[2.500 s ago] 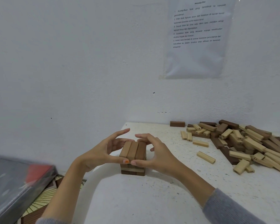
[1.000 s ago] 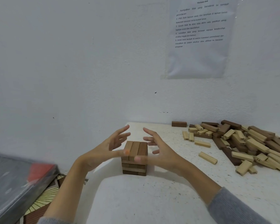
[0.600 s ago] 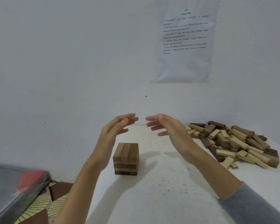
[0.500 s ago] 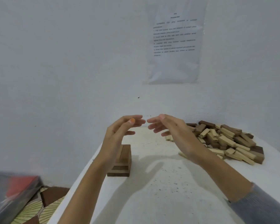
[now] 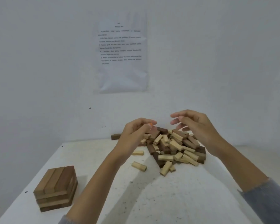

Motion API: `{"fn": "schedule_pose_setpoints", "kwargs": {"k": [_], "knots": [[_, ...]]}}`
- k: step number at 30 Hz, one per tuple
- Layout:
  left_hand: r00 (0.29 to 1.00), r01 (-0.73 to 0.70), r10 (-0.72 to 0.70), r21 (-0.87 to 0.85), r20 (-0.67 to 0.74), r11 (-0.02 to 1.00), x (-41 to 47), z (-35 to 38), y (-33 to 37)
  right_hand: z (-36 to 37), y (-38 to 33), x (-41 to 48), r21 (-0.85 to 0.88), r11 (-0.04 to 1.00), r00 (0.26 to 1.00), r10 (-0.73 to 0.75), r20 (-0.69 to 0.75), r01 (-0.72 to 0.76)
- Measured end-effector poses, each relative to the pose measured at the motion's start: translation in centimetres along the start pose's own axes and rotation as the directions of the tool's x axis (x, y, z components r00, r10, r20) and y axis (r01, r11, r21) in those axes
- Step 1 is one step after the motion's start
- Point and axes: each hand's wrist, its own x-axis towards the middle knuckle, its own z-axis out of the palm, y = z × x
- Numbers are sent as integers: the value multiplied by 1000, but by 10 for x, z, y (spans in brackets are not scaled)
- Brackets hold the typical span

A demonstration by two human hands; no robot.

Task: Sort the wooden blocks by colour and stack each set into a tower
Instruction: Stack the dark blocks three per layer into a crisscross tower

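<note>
Seen from the head camera, a person's two bare hands hang apart over a heap of wooden blocks [image 5: 173, 147] on a speckled white table [image 5: 176, 196]. The left hand [image 5: 136, 135] is at the heap's left edge, fingers loosely bent and thumb close to the fingertips, with nothing visible in its grasp. Whether it touches the blocks behind it cannot be told. The right hand [image 5: 199, 126] is raised above the heap's far right side, fingers loosely curved towards the left hand, and holds nothing. The heap, a mix of pale and dark brown pieces, lies beneath and between the two hands. Two loose pale blocks rest on the table just below the left wrist, one [image 5: 137, 153] close to the heap and the other [image 5: 139, 166] slightly nearer the person. A single dark block [image 5: 116, 136] lies by the wall [image 5: 39, 70], just left of the left hand. Well to the left of the left forearm and nearer the person, a short tower of brown blocks [image 5: 57, 188] stands in neat layers near the table's left edge, its top layer three blocks side by side. Above the hands, a printed sheet [image 5: 122, 52] hangs on the wall, its text too blurred to read. A grey sleeve [image 5: 268, 201] covers the right forearm.
</note>
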Motion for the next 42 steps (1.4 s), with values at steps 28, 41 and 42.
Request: {"fn": "schedule_pose_setpoints", "kwargs": {"k": [28, 41, 42], "knots": [[987, 156, -143, 694, -76, 703, 130, 52, -131, -8, 147, 110, -603, 768, 970, 238, -43, -215], [964, 251, -240, 90, -117, 964, 131, 42, -104, -3, 126, 110, -32, 968, 966, 248, -75, -251], [956, 278, -270, 72, -112, 958, 131, 41, -102, 0, 124, 111, -4, 966, 964, 259, -58, -260]]}}
